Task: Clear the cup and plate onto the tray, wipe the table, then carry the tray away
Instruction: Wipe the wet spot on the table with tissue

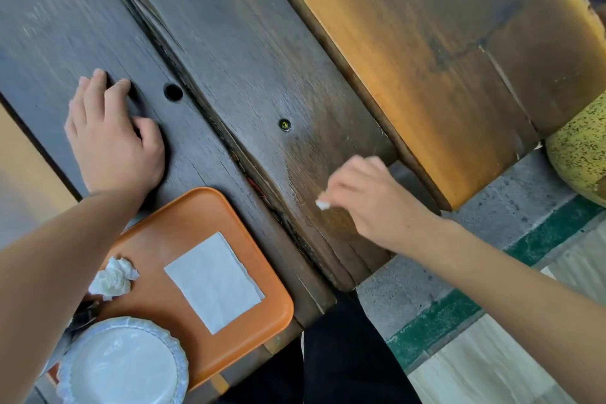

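An orange tray (252, 302) sits at the near edge of the dark wooden table (236, 52). On it lie a white paper plate (121, 367), a flat white napkin (214, 282) and a crumpled tissue (113, 279). No cup is in view. My left hand (111, 138) rests flat on the table beyond the tray, fingers spread. My right hand (367, 200) grips a small white tissue wad (323, 204) and presses it on the table near its right edge; most of the wad is hidden in the fist.
A round hole (173, 92) and a bolt head (284, 125) mark the tabletop. An orange-brown bench plank (442, 59) runs alongside on the right. A yellow speckled object (580, 161) sits at far right. Below are grey paving and a green stripe (439, 321).
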`<state>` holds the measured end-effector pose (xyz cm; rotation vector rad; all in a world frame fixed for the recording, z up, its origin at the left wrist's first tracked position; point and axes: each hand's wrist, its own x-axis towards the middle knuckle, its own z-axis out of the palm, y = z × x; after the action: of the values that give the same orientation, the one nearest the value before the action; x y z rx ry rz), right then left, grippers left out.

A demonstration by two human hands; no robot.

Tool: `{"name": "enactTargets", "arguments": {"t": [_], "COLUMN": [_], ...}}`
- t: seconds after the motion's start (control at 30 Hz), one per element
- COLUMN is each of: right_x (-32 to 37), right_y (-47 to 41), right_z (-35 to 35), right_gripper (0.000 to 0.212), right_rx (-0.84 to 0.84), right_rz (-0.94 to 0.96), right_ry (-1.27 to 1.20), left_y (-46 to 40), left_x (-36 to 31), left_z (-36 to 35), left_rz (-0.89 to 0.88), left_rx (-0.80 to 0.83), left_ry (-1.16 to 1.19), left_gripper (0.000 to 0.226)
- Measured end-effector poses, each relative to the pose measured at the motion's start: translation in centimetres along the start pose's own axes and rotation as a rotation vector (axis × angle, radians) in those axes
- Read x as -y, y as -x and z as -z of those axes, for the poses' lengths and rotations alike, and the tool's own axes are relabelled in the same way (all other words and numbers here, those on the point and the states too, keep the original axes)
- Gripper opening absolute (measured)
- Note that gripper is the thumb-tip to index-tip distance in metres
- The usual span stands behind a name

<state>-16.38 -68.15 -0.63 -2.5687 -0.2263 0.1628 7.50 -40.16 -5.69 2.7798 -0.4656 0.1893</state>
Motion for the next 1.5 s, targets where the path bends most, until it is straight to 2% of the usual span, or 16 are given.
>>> {"name": "enactTargets", "arguments": {"t": [0.1,0.17,0.3,0.4,0.57,0.77,0.87,1.0,1.03,1.13,1.2,1.37,1.5], "right_x": [0.3,-0.6,-3.4,-5.4,-5.8,-3.1,-1.2,0.1,0.2,0.2,-0.3,-2.4,-2.6], "right_y": [3.8,4.0,-0.7,-5.2,-7.2,-0.7,3.9,6.4,6.4,6.1,5.2,0.8,-1.2], "right_z": [0.8,1.8,3.9,4.2,3.8,2.5,1.0,0.2,0.1,0.5,1.4,3.0,2.4], "right_gripper": [0.030,0.021,0.015,0.019,0.017,0.013,0.019,0.038,0.036,0.022,0.017,0.021,0.020], "right_rx": [0.196,0.190,-0.168,-0.286,-0.264,-0.165,-0.089,-0.061,-0.057,-0.101,-0.218,-0.515,-0.516], "right_rz": [0.121,0.093,-0.237,-0.306,-0.206,-0.093,-0.044,-0.074,-0.091,-0.190,-0.344,-0.750,-0.787], "right_ry": [0.009,-0.009,-0.081,-0.014,0.027,-0.002,-0.011,-0.026,-0.023,-0.054,-0.072,-0.040,-0.030], "left_y": [-0.1,-0.1,-0.1,-0.1,0.1,0.1,0.0,0.0,0.0,0.0,0.0,-0.1,0.0], "left_x": [0.1,0.2,0.0,-0.1,-0.1,-0.1,-0.1,-0.2,-0.2,-0.3,-0.2,-0.1,0.0], "left_z": [-0.2,-0.2,0.0,0.0,0.0,0.1,0.1,0.2,0.2,0.3,0.2,0.1,0.0], "left_rz": [0.001,0.000,-0.004,-0.007,-0.012,-0.013,-0.015,-0.008,-0.008,-0.006,-0.008,-0.013,-0.012], "left_rx": [0.003,0.010,-0.001,-0.010,-0.020,-0.016,-0.015,-0.007,-0.005,-0.009,-0.011,-0.004,-0.019], "left_ry": [0.018,0.020,0.008,0.007,0.009,0.012,0.009,-0.005,-0.003,-0.002,-0.006,0.004,0.010], "left_gripper": [0.049,0.049,0.050,0.051,0.050,0.049,0.048,0.050,0.050,0.050,0.050,0.050,0.050]}}
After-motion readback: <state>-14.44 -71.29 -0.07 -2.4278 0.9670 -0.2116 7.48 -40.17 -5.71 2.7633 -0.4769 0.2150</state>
